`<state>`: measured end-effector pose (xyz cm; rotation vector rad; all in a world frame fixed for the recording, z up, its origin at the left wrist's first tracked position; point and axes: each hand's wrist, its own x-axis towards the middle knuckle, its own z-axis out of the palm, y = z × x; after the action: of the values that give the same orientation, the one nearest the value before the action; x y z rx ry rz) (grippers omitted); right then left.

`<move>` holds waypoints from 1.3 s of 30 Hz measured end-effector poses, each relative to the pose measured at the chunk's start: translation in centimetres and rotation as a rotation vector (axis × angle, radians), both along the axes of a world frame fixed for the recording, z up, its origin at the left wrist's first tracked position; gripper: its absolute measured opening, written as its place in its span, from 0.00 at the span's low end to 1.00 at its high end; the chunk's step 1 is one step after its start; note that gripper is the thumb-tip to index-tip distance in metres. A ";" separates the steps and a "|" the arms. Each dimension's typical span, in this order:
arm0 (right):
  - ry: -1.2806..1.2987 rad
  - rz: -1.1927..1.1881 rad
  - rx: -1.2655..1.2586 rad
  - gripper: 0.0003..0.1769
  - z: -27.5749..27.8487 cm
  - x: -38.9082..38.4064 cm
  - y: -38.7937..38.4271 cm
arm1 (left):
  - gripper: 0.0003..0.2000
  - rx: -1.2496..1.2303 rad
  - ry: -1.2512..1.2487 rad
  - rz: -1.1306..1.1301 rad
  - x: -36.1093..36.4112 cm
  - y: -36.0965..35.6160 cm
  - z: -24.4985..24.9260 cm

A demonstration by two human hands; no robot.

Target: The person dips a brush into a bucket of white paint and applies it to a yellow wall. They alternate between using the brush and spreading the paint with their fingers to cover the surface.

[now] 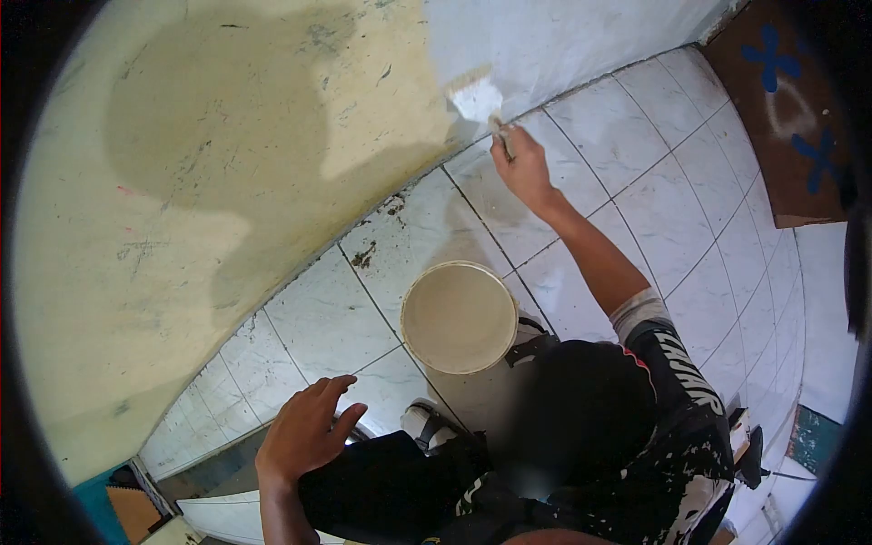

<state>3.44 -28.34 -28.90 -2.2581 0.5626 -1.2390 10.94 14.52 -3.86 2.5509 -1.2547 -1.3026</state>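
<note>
My right hand [522, 168] grips the handle of a wide paintbrush [476, 98], its pale bristles against the wall. The brush sits where yellowish, scuffed wall [263, 136] meets a white-coated part [554, 41]. Below it, on the tiled floor, stands a round bucket [460, 264] with a pale, whitish inside. My left hand [307, 431] hovers near my dark-clothed leg, fingers apart and holding nothing. It is left of and lower than the bucket in the head view.
White floor tiles [590, 118] run along the foot of the wall, with dark debris [363, 255] near the edge. A brown board with blue marks [772, 59] is at upper right. A sandalled foot [429, 425] rests close to the bucket. Brown and teal items [136, 513] lie at lower left.
</note>
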 end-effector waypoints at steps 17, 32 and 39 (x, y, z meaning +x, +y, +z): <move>0.603 -0.024 0.290 0.18 -7.4 -1.9 0.1 | 0.23 0.003 -0.015 0.032 -0.7 0.3 0.4; 0.161 -0.032 0.234 0.10 2.9 -2.4 0.4 | 0.22 0.014 -0.029 -0.013 -0.8 0.2 0.7; -0.128 -0.045 0.030 0.09 8.1 -1.0 0.9 | 0.22 0.046 -0.042 -0.012 -0.7 -0.1 0.6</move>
<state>2.42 -27.44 -20.84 -2.1343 0.5824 -1.3775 10.23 14.43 -3.22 2.6187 -1.2639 -1.3020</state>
